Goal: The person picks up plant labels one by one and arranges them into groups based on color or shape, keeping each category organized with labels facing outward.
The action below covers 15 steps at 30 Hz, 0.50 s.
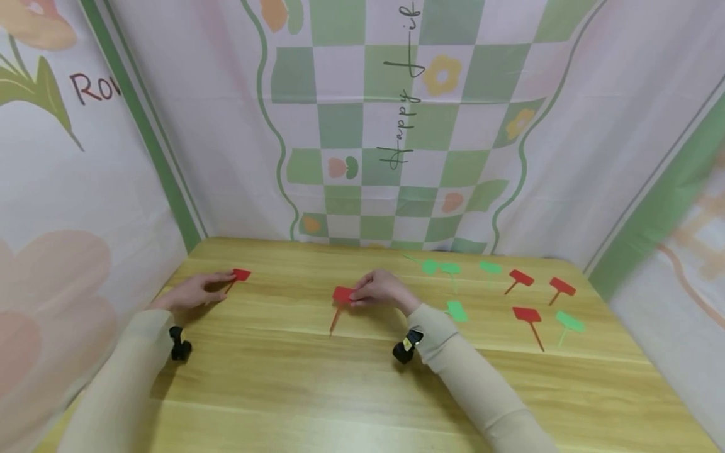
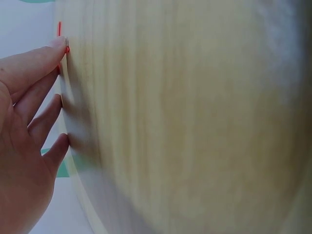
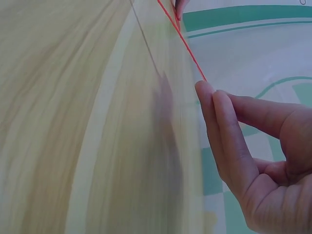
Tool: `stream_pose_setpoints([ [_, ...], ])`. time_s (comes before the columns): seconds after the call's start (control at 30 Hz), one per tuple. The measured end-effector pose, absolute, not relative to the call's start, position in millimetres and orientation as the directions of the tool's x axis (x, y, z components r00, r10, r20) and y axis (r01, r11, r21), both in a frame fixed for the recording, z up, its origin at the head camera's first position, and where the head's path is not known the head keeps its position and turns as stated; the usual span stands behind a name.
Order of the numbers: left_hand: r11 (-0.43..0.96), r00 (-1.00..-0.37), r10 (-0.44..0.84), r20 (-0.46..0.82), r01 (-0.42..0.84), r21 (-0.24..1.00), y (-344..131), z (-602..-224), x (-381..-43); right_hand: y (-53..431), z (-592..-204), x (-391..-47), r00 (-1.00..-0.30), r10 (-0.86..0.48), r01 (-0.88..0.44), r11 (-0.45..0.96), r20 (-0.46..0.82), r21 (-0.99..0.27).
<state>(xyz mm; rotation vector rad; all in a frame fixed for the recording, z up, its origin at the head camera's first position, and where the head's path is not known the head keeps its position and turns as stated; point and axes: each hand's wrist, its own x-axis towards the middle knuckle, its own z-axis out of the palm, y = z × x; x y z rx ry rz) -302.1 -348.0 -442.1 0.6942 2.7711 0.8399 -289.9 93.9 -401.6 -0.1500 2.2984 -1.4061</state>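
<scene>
My right hand [image 1: 381,288] pinches the head of a red T-shaped plant label [image 1: 342,295] between thumb and fingertips, over the middle of the table. Its thin stem points down toward me; in the right wrist view the label [image 3: 187,48] appears edge-on, above its shadow. At the far left, my left hand [image 1: 195,292] lies low with fairly straight fingers, its fingertips on another red plant label [image 1: 241,274]. The left wrist view shows only slivers of this red label [image 2: 59,28] around the fingertips, which hide the rest.
Several labels lie on the right of the wooden table [image 1: 283,390]: red ones, such as the near red label [image 1: 528,314], and green ones, such as the right green label [image 1: 569,321]. A patterned curtain [image 1: 340,207] hangs at the table's back edge.
</scene>
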Motion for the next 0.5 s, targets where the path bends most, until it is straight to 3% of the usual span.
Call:
stream_pose_setpoints([
  [0.5,0.747,-0.891,0.452,-0.051,0.346,0.567,-346.7,-437.9,-299.9,56.3,-406.3,-302.2,-0.883,-0.324,0.217,0.362,-0.341,-0.907],
])
